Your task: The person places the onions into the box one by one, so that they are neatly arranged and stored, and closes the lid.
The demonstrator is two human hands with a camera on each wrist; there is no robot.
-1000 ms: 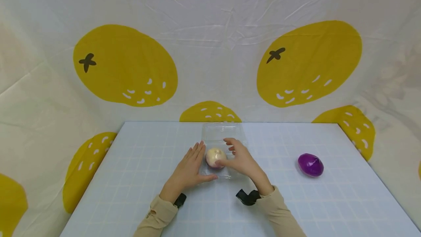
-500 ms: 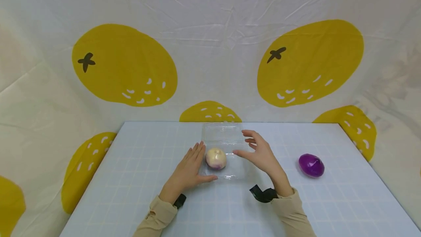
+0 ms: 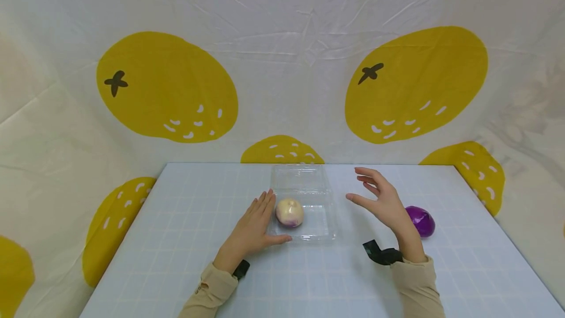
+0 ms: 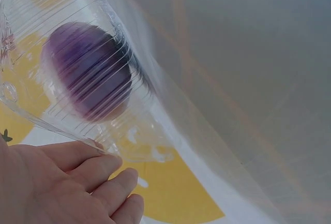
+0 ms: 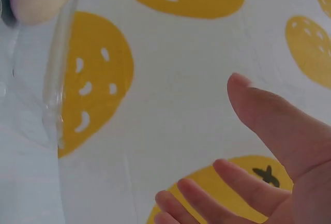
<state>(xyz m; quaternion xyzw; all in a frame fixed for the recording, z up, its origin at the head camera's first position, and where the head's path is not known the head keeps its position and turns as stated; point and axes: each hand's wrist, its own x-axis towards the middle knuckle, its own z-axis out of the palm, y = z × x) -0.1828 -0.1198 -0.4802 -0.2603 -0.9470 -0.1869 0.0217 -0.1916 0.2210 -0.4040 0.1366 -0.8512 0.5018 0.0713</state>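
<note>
A clear plastic clamshell box (image 3: 315, 217) lies with its lid (image 3: 300, 176) folded back. In its left half sits a white turnip with a purple base (image 3: 289, 213), which shows purple through the ribbed side (image 4: 88, 71) in the left wrist view. My left hand (image 3: 252, 227) has its fingers straight along the box's left side, the thumb stretched past the front edge. To the right of the box, my right hand (image 3: 381, 202) is raised with thumb and fingers spread, holding nothing. Behind its wrist is a glossy purple onion-shaped vegetable (image 3: 424, 222), partly hidden.
The pale checked table (image 3: 176, 269) ends at a white cloth (image 3: 291, 87) printed with big yellow fruit. Black straps (image 3: 381, 254) hang at both wrists, below beige sleeves.
My right hand has let go of the turnip and moved right, out of the box, with its fingers spread, and now covers part of the purple vegetable. The left hand stays put.
</note>
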